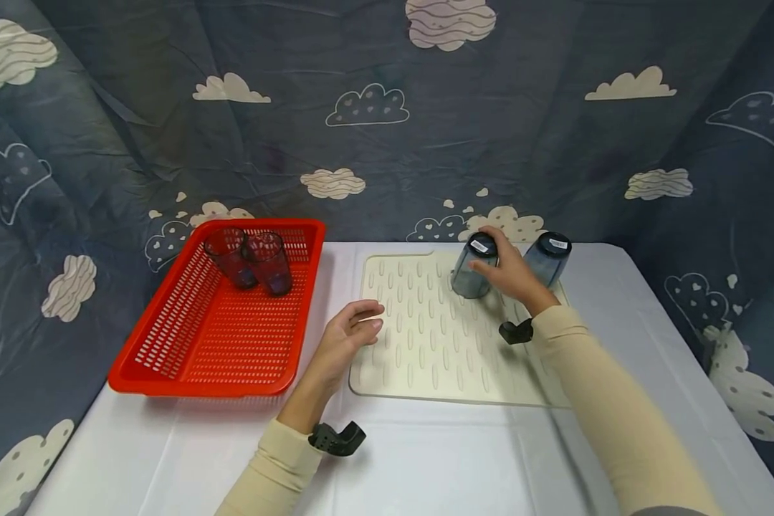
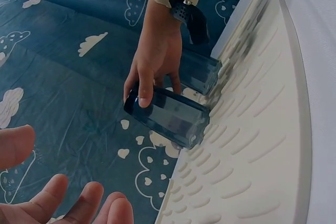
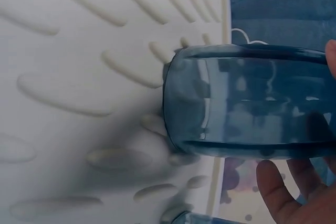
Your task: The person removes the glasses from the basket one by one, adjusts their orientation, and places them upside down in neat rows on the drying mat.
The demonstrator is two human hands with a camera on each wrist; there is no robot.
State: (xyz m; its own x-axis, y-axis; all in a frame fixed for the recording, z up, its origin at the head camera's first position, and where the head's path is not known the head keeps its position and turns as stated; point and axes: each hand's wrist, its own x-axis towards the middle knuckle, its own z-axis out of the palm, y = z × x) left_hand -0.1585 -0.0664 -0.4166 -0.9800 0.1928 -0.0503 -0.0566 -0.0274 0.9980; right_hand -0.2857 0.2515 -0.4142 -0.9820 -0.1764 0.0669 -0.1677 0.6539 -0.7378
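My right hand (image 1: 508,269) grips a blue-tinted drinking glass (image 1: 471,278) near its dark base, thumb on one side and fingers on the other. That glass is upside down, its rim at the cream ridged mat (image 1: 419,337); the right wrist view shows its clear blue wall (image 3: 247,103) close up. Just right of it on the mat is a second upturned blue glass (image 1: 548,259), partly hidden behind the right hand. Over the mat's left edge hovers my left hand (image 1: 343,340), fingers loosely bent and holding nothing; its fingertips (image 2: 92,192) show in the left wrist view.
A red plastic basket (image 1: 213,387) with perforated walls stands left on the white-covered table (image 1: 419,459). Inside, at its back, two tinted glasses (image 1: 232,261) (image 1: 271,265) lean side by side. A dark cloud-print cloth (image 1: 361,57) hangs behind the table and at both sides.
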